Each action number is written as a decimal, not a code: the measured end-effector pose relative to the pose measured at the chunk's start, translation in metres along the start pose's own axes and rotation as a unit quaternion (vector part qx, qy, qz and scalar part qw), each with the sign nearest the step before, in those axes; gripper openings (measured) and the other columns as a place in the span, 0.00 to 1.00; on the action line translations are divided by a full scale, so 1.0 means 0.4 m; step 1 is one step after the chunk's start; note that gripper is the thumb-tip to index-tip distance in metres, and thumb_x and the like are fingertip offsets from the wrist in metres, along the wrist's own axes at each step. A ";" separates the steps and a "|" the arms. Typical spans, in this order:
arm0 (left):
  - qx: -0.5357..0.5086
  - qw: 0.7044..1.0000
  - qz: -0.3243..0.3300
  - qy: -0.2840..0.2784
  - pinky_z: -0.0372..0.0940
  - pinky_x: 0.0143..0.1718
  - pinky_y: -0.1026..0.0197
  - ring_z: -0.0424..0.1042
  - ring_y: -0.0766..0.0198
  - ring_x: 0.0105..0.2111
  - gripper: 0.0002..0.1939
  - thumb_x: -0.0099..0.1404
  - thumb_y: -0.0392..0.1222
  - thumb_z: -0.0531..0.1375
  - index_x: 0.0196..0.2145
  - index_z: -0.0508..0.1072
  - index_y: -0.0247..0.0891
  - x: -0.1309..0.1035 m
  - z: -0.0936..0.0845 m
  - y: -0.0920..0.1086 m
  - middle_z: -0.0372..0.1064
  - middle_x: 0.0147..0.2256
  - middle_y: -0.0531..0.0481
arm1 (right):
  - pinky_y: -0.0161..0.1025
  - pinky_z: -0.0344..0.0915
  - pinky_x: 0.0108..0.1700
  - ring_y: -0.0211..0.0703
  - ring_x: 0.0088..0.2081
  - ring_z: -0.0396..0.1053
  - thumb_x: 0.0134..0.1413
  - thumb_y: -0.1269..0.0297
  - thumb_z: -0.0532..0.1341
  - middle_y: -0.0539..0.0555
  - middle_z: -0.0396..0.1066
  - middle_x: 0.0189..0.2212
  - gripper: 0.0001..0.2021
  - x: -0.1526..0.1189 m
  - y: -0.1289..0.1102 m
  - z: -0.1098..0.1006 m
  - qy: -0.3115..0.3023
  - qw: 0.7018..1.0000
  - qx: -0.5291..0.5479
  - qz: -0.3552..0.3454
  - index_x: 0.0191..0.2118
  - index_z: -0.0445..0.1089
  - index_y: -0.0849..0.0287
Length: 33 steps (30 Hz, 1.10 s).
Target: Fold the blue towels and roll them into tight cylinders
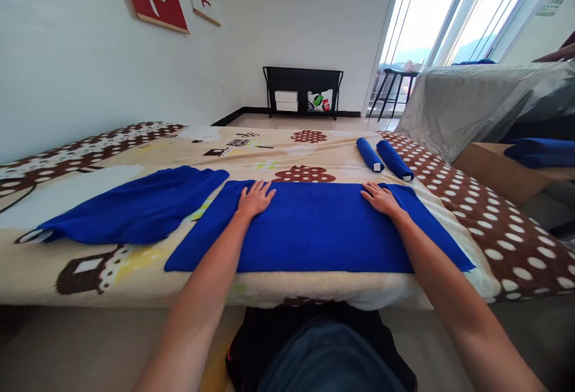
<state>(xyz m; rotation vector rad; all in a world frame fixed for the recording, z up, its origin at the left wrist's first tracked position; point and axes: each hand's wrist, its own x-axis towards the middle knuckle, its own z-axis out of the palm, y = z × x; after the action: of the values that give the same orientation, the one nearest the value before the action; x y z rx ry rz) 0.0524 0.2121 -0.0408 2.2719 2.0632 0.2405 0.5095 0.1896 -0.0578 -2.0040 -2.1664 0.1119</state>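
In the head view, the only one I have, the blue cloth (314,230) lies flat, its long side just inside the near edge of the patterned blanket (359,284). I judge it light, soft and limp, nothing fragile, with enough nap to drag on the fleece rather than slide. It would wrinkle if pushed from one point, so I'd take hold at both ends of an edge, close to the corners. I can't tell how many layers it has.

My left hand (256,198) rests palm down at the cloth's far edge, inward of its far left corner, fingers moderately spread. My right hand (381,198) mirrors it near the far right corner, fingers loosely parted. Neither pinches anything. A second blue cloth (135,212) lies rumpled toward the blanket's near left corner; two blue rolls (370,155) sit beyond my right hand.
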 end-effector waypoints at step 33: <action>-0.045 0.985 0.165 -0.010 0.44 0.68 0.44 0.45 0.56 0.70 0.31 0.72 0.43 0.42 0.71 0.48 0.42 0.004 0.083 0.378 0.44 0.70 0.43 | 0.50 0.48 0.69 0.44 0.69 0.49 0.70 0.50 0.45 0.49 0.51 0.69 0.24 0.060 -0.390 0.074 0.008 0.988 0.055 -0.146 0.66 0.58 0.46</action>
<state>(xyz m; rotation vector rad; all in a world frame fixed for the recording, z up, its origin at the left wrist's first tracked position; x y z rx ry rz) 0.2064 0.2003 -0.0505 2.5341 1.6202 0.3170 0.3495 0.2024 -0.0563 -1.6052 -2.3583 0.1702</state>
